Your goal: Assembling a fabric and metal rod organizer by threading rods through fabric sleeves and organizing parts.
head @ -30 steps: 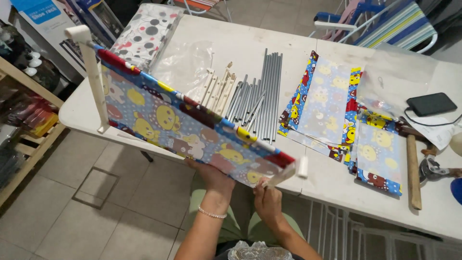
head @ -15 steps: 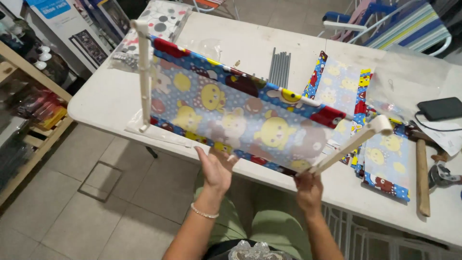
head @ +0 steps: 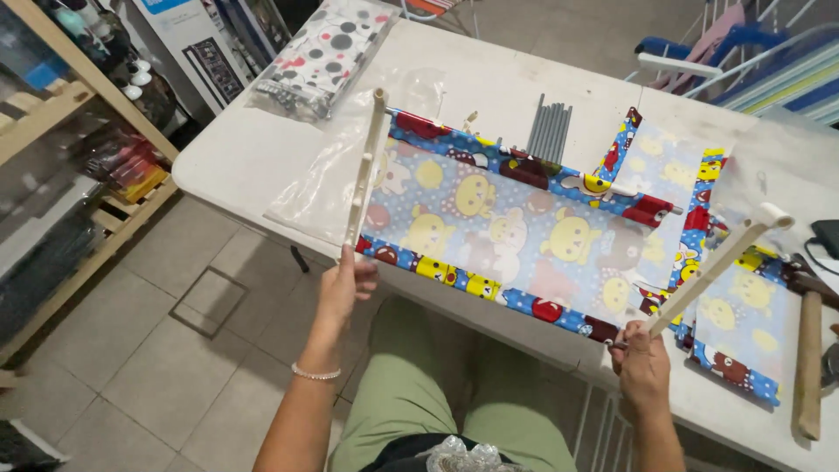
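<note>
since half a second ago the fabric panel [head: 516, 232] has swung round and dropped lower, so it now hangs tilted above the near edge of the white table [head: 262, 149], its cartoon print facing up at the camera. left hand [head: 343, 293] is clamped round the bottom of the cream end bar [head: 364, 170], right hand [head: 642, 367] is closed on the lower end of the other cream bar [head: 717, 262], and the two hands sit wide apart with the panel stretched between them. doing this well, i'd judge, means keeping both bars gripped low and pulling evenly so the cloth stays taut and the metal rod at the panel's near right corner doesn't slip out. beyond the panel, on the table, lie grey metal rods [head: 549, 129]; to the panel's right rest more printed fabric pieces [head: 743, 315], and further right a wooden-handled hammer [head: 808, 350] near the table's right edge. the right bar's free tip is passing over those pieces, close enough that a careless swing could snag them. left of the panel a clear plastic bag [head: 319, 192] lies flat, and past it a spotted fabric bundle [head: 328, 57]. open room is on the panel's near side, over the tiled floor [head: 175, 350] and the person's lap; a wooden shelf [head: 79, 175] stands well left of the panel.
</note>
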